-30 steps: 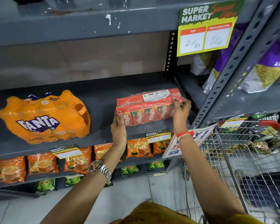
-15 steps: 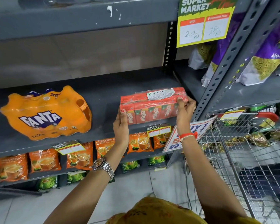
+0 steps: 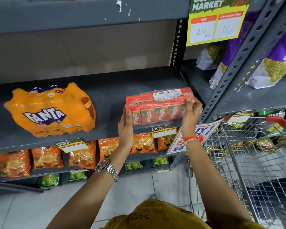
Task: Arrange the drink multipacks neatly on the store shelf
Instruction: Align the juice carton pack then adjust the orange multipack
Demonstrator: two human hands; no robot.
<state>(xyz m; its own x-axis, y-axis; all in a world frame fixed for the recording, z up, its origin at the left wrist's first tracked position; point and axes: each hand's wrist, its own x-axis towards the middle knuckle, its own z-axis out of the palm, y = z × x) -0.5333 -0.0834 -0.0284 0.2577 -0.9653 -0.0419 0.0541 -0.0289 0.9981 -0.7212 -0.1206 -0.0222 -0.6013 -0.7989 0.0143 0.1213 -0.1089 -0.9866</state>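
The red Maaza pack (image 3: 158, 106) is gripped at both ends by the left hand (image 3: 126, 129) and right hand (image 3: 191, 115), being set near the shelf (image 3: 106, 96) front edge; probably pushing it straight is needed next.

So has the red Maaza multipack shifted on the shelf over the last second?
Barely: the Maaza multipack edged slightly right, widening its gap from the Fanta pack. Both hands hold its ends.

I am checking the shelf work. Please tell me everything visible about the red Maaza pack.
The Maaza pack is a row of red juice cartons in clear shrink film, with a white label on top. It stands at the grey shelf's front edge, right of the Fanta pack. The left hand and right hand grip its ends.
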